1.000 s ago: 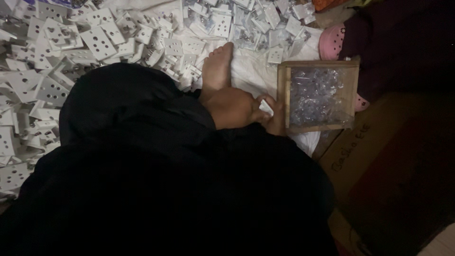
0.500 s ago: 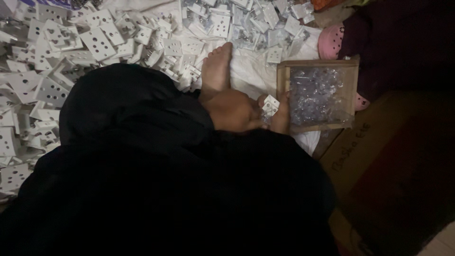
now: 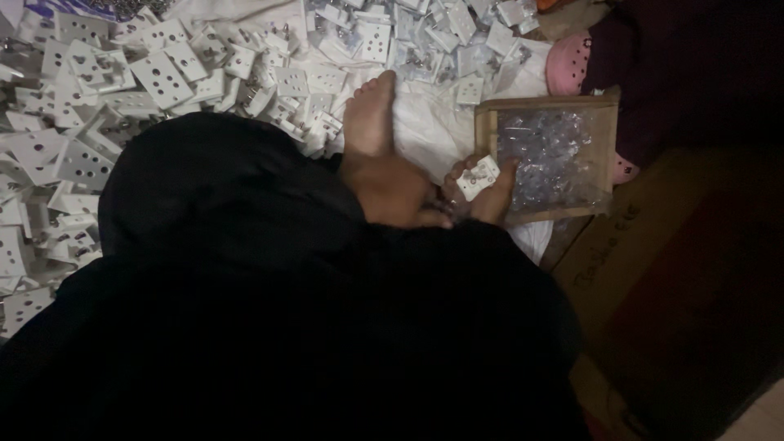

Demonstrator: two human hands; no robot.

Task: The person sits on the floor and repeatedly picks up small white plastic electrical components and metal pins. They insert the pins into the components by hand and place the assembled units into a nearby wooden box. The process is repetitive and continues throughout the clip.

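A small white plate (image 3: 478, 177) with holes is gripped in the right hand (image 3: 483, 189), fingers curled round its edges, just at the near-left corner of a wooden tray (image 3: 488, 131). The tray holds a heap of small shiny metal bits (image 3: 549, 160). The left hand (image 3: 408, 196) lies just beside the right, mostly hidden by the dark sleeve and lap (image 3: 269, 310) that fill the lower view; whether it grasps anything cannot be told. A bare foot (image 3: 369, 118) rests on a white cloth (image 3: 433, 126) beyond the hands. A big pile of white plates (image 3: 155, 77) spreads across the left and top. A pink shoe (image 3: 570, 64) lies past the tray, and brown cardboard (image 3: 621, 253) sits to its right.
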